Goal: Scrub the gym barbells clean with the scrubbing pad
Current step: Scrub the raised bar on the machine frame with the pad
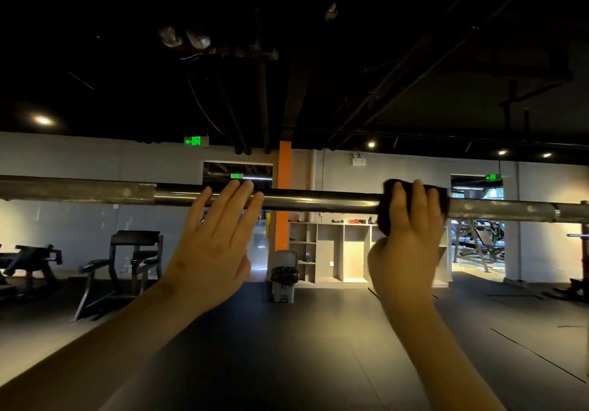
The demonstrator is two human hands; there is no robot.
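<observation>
Barbell [318,201] recorded level across the view, with both hands on it.
An exercise machine [127,260] is noted at far left. The left hand [216,244] is laid against the smooth middle of the barbell, fingers straight and close together, nothing grasped. An orange pillar [283,193] and a bin [284,278] are seen behind. Right of centre, the dark scrubbing pad [385,216] is wrapped over the barbell and gripped by the right hand [408,244], fingers curled over it.

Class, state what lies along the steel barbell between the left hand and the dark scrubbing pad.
Nothing: the head view shows only bare, shiny steel barbell between the left hand and the dark scrubbing pad.
</observation>
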